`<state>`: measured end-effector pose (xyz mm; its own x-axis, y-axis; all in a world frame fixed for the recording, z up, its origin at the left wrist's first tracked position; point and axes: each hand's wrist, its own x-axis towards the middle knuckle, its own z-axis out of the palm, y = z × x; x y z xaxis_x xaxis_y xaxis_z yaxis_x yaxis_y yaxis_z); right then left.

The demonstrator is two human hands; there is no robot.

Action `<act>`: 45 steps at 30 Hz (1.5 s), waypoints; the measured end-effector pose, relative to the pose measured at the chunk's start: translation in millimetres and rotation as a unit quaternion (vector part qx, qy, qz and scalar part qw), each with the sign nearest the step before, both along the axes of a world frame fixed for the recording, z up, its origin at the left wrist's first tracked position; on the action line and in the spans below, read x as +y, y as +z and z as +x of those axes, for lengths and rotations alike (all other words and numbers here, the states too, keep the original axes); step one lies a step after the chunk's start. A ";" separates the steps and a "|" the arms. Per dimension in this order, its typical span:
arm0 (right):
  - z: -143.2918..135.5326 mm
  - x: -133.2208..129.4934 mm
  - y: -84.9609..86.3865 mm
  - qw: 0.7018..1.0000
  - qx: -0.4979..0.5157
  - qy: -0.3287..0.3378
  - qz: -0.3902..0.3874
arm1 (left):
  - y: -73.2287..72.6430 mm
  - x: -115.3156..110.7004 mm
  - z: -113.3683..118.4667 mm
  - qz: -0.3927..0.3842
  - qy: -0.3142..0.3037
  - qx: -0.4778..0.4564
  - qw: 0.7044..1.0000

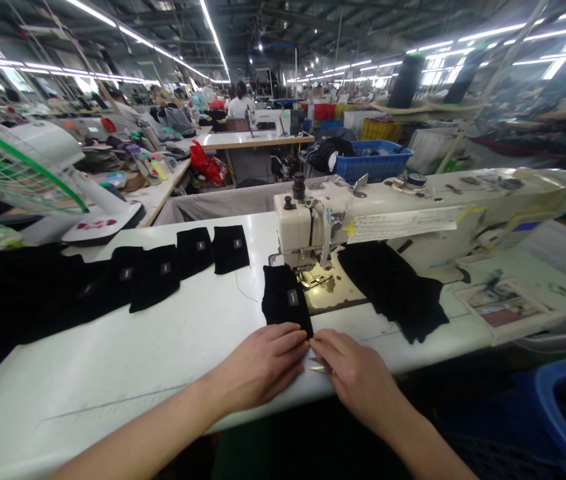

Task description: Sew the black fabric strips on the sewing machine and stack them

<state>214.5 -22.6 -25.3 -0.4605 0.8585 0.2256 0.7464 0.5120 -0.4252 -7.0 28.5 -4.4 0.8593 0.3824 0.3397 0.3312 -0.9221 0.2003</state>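
Observation:
A black fabric piece with a small grey label (277,293) lies beside the presser foot of the sewing machine (297,230). Its near edge is under the fingers of my left hand (267,360), which are closed on that corner. My right hand (355,367) pinches the same near corner, and the two sets of fingertips almost touch. Under the right palm shows a small metal tool (319,365), perhaps thread snips, mostly hidden. To the left, several similar labelled black pieces (230,250) lie in an overlapping row. A loose thread trails from the nearest one.
More black fabric pieces (393,287) lie under the machine arm. A dark fabric heap (7,293) covers the table's left end, near a white fan with a green rim (85,207). Blue baskets stand at lower right (553,387) and behind the machine (375,160).

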 end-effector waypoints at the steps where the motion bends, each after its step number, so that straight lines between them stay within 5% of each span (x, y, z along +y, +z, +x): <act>1: -0.3 2.0 0.5 1.000 -0.003 -0.002 0.000 | -0.6 2.2 -0.1 0.000 -0.001 -0.001 1.000; 27: -7.6 48.9 1.2 0.996 -0.060 -0.053 0.026 | -4.1 51.9 -3.2 0.010 -0.002 0.013 1.000; 45: 25.9 23.1 -3.8 0.988 -0.039 -0.118 0.096 | -1.4 84.0 -4.8 0.012 0.014 0.012 1.000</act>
<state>240.4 0.5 -29.2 -0.2755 0.8890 0.3657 0.8812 0.3855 -0.2735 -11.8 112.5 -5.8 0.8564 0.3982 0.3286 0.3613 -0.9169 0.1693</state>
